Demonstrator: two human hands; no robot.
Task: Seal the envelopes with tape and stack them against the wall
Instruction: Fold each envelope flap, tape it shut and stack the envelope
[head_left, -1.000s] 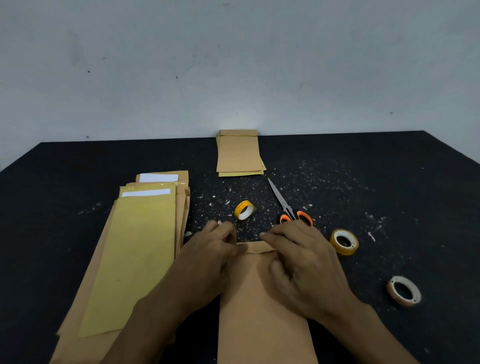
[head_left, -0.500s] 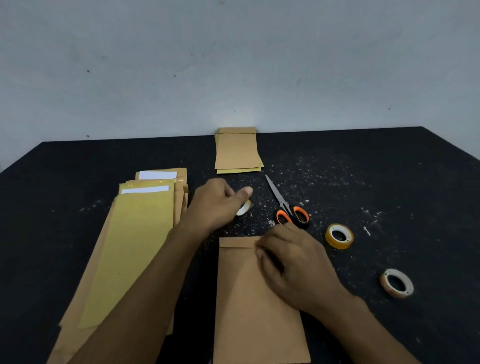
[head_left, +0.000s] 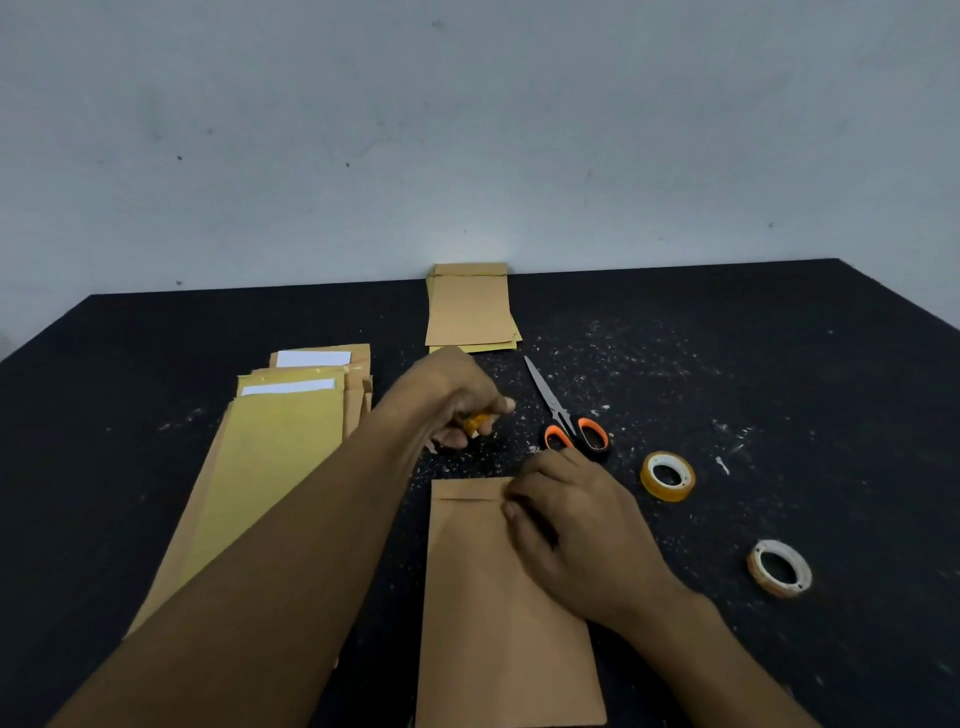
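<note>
— Near edge, centre: what's on the table (head_left: 779, 364)?
— Brown envelope (head_left: 493, 597), flap folded down. Right hand (head_left: 571, 525) rests on its top right corner, fingers curled, pressing the flap.
— Left hand (head_left: 457, 402)?
— Farther out, fingers curled round a yellow tape roll (head_left: 474, 422), mostly hidden.
— Others?
— Sealed stack (head_left: 470, 312) touching the far wall (head_left: 467, 130). Unsealed pile (head_left: 280, 441) at left. Scissors (head_left: 563, 415) plus 2 more rolls to the right.

Two bare forearms, no sleeves visible; left hand (head_left: 457, 402) and right hand (head_left: 576, 525) bare, without rings, watch or gloves.
</note>
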